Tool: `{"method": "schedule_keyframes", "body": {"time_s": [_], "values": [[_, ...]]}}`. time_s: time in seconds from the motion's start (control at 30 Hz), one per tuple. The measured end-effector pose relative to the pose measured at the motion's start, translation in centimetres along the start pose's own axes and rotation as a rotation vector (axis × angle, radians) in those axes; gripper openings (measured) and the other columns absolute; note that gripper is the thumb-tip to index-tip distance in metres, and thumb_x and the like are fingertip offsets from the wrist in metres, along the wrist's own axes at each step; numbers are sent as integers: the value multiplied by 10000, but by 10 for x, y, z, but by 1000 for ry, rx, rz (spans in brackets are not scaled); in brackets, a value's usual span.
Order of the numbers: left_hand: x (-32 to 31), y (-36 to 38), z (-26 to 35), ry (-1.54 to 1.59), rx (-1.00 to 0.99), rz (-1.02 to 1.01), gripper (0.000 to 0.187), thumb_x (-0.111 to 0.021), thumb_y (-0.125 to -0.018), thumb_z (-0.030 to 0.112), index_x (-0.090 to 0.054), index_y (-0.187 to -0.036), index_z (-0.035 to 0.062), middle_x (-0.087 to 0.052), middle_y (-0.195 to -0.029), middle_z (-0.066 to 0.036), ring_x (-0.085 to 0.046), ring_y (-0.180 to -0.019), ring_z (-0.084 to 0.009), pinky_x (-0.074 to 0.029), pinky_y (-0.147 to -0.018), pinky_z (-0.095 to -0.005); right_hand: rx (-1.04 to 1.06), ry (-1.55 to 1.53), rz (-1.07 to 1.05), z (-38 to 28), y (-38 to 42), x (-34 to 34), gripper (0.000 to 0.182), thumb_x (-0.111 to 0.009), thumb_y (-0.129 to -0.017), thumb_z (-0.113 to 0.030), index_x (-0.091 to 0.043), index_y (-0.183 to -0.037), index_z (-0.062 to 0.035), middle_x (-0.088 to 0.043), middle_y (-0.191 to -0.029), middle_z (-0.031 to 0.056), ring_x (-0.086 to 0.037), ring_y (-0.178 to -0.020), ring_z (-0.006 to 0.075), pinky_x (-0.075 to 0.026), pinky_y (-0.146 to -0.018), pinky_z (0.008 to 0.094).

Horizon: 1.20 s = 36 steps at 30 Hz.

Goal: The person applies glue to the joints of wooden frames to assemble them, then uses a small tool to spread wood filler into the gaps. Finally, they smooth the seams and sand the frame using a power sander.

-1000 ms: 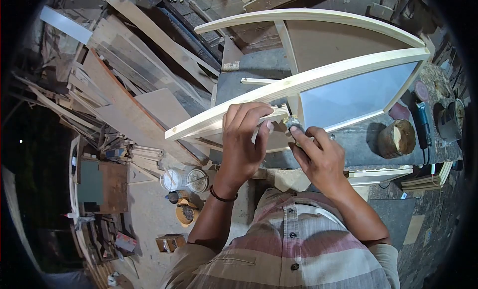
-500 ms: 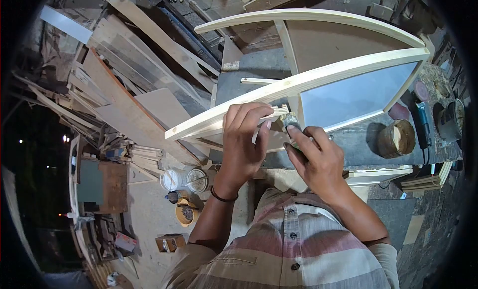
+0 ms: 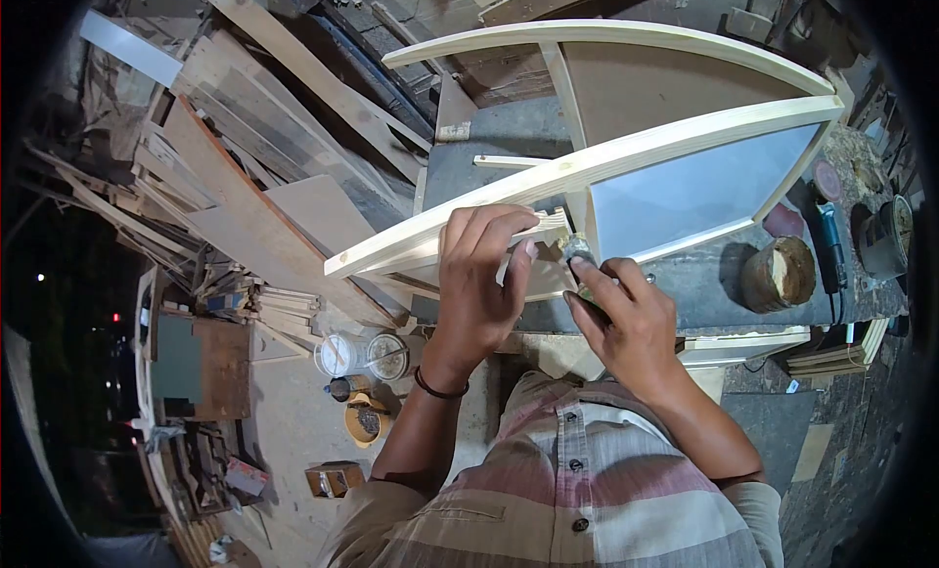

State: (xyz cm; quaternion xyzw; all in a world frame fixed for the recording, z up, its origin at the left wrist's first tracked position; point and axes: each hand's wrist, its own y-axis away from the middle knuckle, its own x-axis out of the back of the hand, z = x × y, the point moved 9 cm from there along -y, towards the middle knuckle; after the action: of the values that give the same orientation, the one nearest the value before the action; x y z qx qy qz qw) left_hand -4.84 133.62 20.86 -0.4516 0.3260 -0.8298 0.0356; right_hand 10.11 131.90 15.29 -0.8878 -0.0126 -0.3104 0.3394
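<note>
My left hand grips a short light wooden strip, its fingers wrapped over it beside the curved pale frame. In my right hand is a small tool with a yellowish, smeared tip; the tip touches or nearly touches the strip's right end, and most of the handle is hidden by my fingers. The frame lies on the dark workbench, with a bluish-white panel at its right and a brown panel behind.
A round container with a brown, crusted inside stands at the bench's right, near a blue power tool and a bucket. Long boards lean at the left. Tubs and a yellow bowl stand on the floor.
The tool in my right hand has shifted slightly right and tilted at the strip's end. My left hand has barely moved.
</note>
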Motion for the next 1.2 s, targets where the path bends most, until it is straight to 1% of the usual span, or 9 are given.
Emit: {"method": "schedule_keyframes", "body": {"time_s": [0.17,0.23,0.33,0.57,0.77,0.83,0.97,1.03,1.2], "values": [[-3,0,6,-15,-3,-58,397,-717,-810,-1,-616,-1188,65,-641,-1127,-123,-553,-1027,-311,-429,-911,-421,-57,-65,-2,3,3,8,393,-798,-792,-121,-705,-1174,-101,-621,-945,104,-653,-671,262,-534,-593,364],[-6,0,9,-39,-23,-87,465,-741,-825,135,-641,-1279,146,-593,-1159,-77,-520,-1044,-296,-388,-910,-431,-81,-112,7,9,4,11,389,-794,-795,-117,-706,-1173,-93,-623,-941,109,-655,-684,271,-536,-605,366],[-10,1,10,-110,-17,-143,512,-748,-821,146,-635,-1317,202,-573,-1180,-65,-510,-1063,-287,-383,-915,-431,-146,-232,43,22,4,15,386,-790,-807,-115,-702,-1181,-75,-629,-939,121,-659,-721,285,-535,-630,361],[-13,3,14,-237,-142,-93,613,-811,-725,42,-649,-1300,176,-586,-1155,-83,-523,-1044,-280,-430,-885,-390,-192,-449,75,37,1,10,381,-736,-873,-77,-660,-1244,-36,-654,-1057,169,-674,-909,317,-538,-779,360],[-19,1,16,-174,-45,68,427,-811,-777,68,-609,-1151,105,-605,-1060,-80,-530,-1002,-267,-417,-873,-400,-213,-518,83,47,2,11,368,-705,-895,-54,-644,-1256,-20,-660,-1110,185,-664,-967,335,-529,-841,365],[-22,3,17,-238,-45,160,459,-798,-830,212,-508,-1178,138,-542,-1063,-92,-509,-974,-294,-361,-840,-457,-229,-519,79,50,4,12,365,-703,-894,-52,-644,-1252,-19,-660,-1110,186,-665,-970,333,-529,-841,364],[-28,-3,19,-288,-14,217,395,-762,-854,211,-489,-1130,134,-517,-1002,-87,-487,-916,-287,-338,-800,-454,-231,-507,97,57,9,14,371,-708,-889,-51,-644,-1252,-16,-660,-1105,185,-666,-969,325,-528,-839,362],[-25,-7,23,-315,26,255,279,-737,-857,126,-502,-1007,102,-516,-922,-70,-457,-856,-249,-359,-819,-431,-242,-508,102,62,12,16,374,-711,-886,-53,-644,-1253,-17,-660,-1104,185,-666,-968,322,-528,-838,361],[-30,-7,17,-389,152,178,305,-758,-808,154,-523,-993,97,-503,-939,-82,-467,-882,-268,-337,-804,-428,-271,-498,114,74,17,24,379,-717,-886,-56,-644,-1256,-20,-659,-1103,185,-664,-969,316,-526,-842,358]]}}
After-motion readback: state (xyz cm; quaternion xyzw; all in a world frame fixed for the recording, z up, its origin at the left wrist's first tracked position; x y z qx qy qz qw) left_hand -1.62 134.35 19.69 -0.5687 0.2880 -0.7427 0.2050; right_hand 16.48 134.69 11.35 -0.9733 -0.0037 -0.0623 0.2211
